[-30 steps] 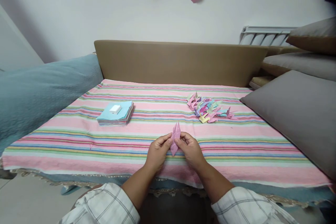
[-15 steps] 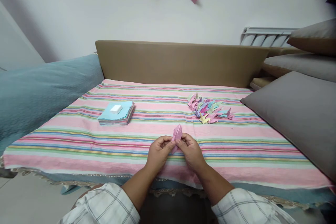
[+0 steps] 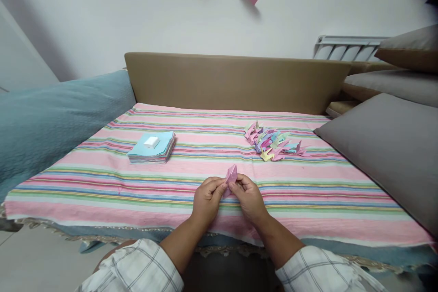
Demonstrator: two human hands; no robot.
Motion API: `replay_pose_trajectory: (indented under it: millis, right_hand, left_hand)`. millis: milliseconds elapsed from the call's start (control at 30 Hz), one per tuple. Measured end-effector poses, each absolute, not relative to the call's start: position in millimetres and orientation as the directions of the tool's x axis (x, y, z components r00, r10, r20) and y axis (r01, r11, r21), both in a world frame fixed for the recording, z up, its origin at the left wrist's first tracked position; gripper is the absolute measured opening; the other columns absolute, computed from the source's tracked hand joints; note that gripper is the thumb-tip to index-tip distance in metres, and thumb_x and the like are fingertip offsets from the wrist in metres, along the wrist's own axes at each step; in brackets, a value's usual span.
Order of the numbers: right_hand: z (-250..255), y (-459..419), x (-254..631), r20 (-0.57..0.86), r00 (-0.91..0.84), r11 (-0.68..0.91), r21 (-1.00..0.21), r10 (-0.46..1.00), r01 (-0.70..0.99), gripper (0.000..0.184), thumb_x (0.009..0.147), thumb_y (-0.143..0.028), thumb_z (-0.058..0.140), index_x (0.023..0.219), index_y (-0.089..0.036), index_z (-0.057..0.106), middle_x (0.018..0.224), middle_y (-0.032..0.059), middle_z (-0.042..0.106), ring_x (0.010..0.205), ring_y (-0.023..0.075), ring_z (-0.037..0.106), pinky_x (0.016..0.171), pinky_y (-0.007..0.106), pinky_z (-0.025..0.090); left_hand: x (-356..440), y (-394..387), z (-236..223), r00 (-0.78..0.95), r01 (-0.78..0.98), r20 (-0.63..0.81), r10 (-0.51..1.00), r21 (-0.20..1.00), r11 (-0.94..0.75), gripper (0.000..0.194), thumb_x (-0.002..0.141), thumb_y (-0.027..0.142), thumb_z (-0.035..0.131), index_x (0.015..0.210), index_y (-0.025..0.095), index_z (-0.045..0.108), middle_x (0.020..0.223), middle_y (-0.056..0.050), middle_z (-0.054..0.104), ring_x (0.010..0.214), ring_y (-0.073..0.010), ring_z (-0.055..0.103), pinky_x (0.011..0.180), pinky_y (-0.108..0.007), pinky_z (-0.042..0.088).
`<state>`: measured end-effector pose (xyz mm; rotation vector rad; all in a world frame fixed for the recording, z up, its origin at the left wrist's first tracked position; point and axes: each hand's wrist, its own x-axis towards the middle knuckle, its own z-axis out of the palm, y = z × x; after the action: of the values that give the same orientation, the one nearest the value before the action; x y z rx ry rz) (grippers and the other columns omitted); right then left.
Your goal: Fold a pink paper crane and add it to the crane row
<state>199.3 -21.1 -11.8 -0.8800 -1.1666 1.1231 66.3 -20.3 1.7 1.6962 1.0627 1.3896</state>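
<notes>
A small piece of folded pink origami paper (image 3: 231, 174) is pinched between my two hands, its pointed end facing away from me. My left hand (image 3: 207, 198) grips its left edge with thumb and fingertips. On the right edge, the thumb and fingers of my right hand (image 3: 249, 197) are closed in the same way. The lower part of the paper is partly covered by my thumbs. Beyond my right hand lies a loose pile of folded paper cranes (image 3: 270, 141) in pink, purple, blue, green and yellow.
At the left, a stack of square paper (image 3: 160, 148) carries a small white block (image 3: 151, 142). Everything lies on a striped cloth (image 3: 205, 127) over a sofa seat. The brown backrest (image 3: 232, 82) stands behind; grey cushions (image 3: 383, 146) border the right, a blue-covered armrest (image 3: 68, 114) the left.
The pink folded paper has tipped slightly and its point sits a little lower. My left fingers have shifted slightly around it; both hands still hold it.
</notes>
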Motion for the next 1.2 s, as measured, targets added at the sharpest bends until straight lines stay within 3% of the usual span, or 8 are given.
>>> replay_pose_trajectory:
  millis: [400,500,633,733,867,1033,1200]
  right_hand:
    - [-11,-26,198,0.281,0.060,0.287,-0.945,0.958,-0.154,0.020,0.074,-0.037,0.063,0.085,-0.020,0.061,0.073,0.0007,0.063,0.068,0.0145,0.057,0.064,0.027,0.048]
    - [-11,-26,197,0.275,0.057,0.280,-0.946,0.960,-0.163,0.021,0.073,-0.038,0.063,0.086,-0.021,0.062,0.076,0.0015,0.064,0.071,0.0157,0.059,0.066,0.028,0.049]
    - [-12,-25,198,0.257,0.055,0.262,-0.950,0.965,-0.170,0.021,0.073,-0.038,0.063,0.085,-0.020,0.062,0.073,0.0004,0.063,0.068,0.0144,0.057,0.064,0.027,0.048]
    - [-14,-23,199,0.235,0.039,0.238,-0.949,0.971,-0.207,0.022,0.072,-0.037,0.066,0.085,-0.020,0.062,0.074,0.0005,0.063,0.068,0.0140,0.057,0.064,0.026,0.048]
    - [-19,-21,200,0.202,-0.009,0.190,-0.937,0.979,-0.291,0.021,0.071,-0.035,0.068,0.084,-0.020,0.063,0.078,0.0002,0.064,0.071,0.0137,0.057,0.067,0.026,0.048]
    - [-20,-20,198,0.116,-0.077,0.068,-0.885,0.990,-0.461,0.022,0.069,-0.033,0.072,0.084,-0.020,0.063,0.073,-0.0013,0.063,0.067,0.0117,0.057,0.066,0.024,0.046]
    - [-17,-20,196,0.036,-0.097,-0.018,-0.862,0.995,-0.507,0.026,0.065,-0.035,0.076,0.081,-0.018,0.063,0.070,-0.0015,0.063,0.063,0.0105,0.055,0.061,0.022,0.044]
  left_hand:
    - [67,-24,0,0.061,0.156,0.376,0.925,0.912,-0.381,0.017,0.077,0.031,0.062,0.090,0.025,0.071,0.087,-0.004,0.070,0.083,-0.0197,0.060,0.081,-0.029,0.044]
    - [68,-24,-3,0.032,0.099,0.322,0.946,0.941,-0.324,0.021,0.077,0.032,0.062,0.095,0.024,0.068,0.088,-0.003,0.070,0.081,-0.0184,0.062,0.076,-0.027,0.045]
    - [68,-22,-3,0.061,0.026,0.234,0.970,0.971,-0.236,0.019,0.076,0.036,0.063,0.084,0.019,0.067,0.075,-0.002,0.066,0.069,-0.0150,0.057,0.067,-0.024,0.044]
    - [67,-18,-1,0.108,-0.058,0.172,0.979,0.984,-0.167,0.021,0.074,0.037,0.064,0.079,0.017,0.066,0.072,-0.001,0.063,0.068,-0.0135,0.054,0.065,-0.023,0.043]
    - [64,-14,-1,0.153,-0.179,0.177,0.972,0.972,-0.149,0.021,0.072,0.036,0.067,0.074,0.015,0.066,0.091,-0.005,0.065,0.081,-0.0154,0.056,0.074,-0.025,0.044]
    - [65,-14,-4,0.126,-0.231,0.071,0.990,0.972,-0.040,0.024,0.068,0.036,0.072,0.074,0.014,0.065,0.069,0.000,0.062,0.064,-0.0105,0.053,0.064,-0.023,0.043]
    - [68,-12,-7,0.050,-0.263,0.053,0.997,0.964,-0.038,0.029,0.062,0.034,0.075,0.077,0.014,0.060,0.065,0.003,0.058,0.059,-0.0073,0.051,0.058,-0.019,0.041]
